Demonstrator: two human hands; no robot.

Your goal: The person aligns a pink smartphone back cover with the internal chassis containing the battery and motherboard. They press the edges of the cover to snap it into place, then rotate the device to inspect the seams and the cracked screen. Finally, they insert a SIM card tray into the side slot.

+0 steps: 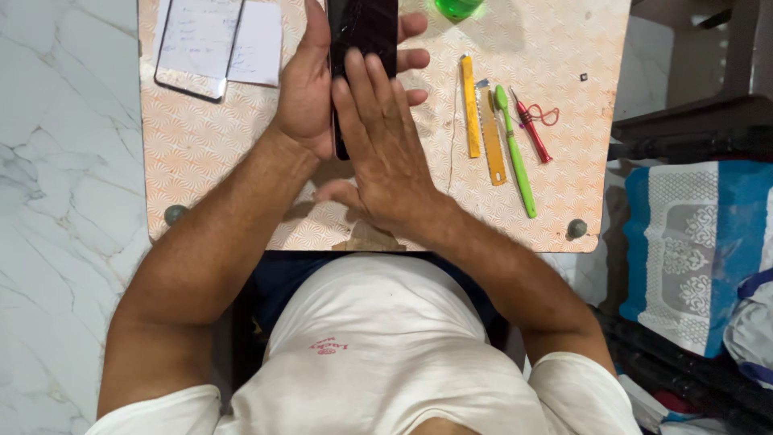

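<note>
Left hand (pixel 306 89) has its grip around a black phone (pixel 364 40); right hand (pixel 386 145) lies flat, open, on it.

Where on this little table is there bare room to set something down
Bare patches: the left part of the table, below the glass panel and white paper; and the right edge beyond the red tool. Crowded: the centre, where both hands hold the black phone, and the tool row beside it.

A: Item description?
B: Phone (pixel 366 32), flat black slab with glossy face up, long axis running away from the person.
A: Location?
B: Over the patterned tabletop's far middle, partly covered
</note>
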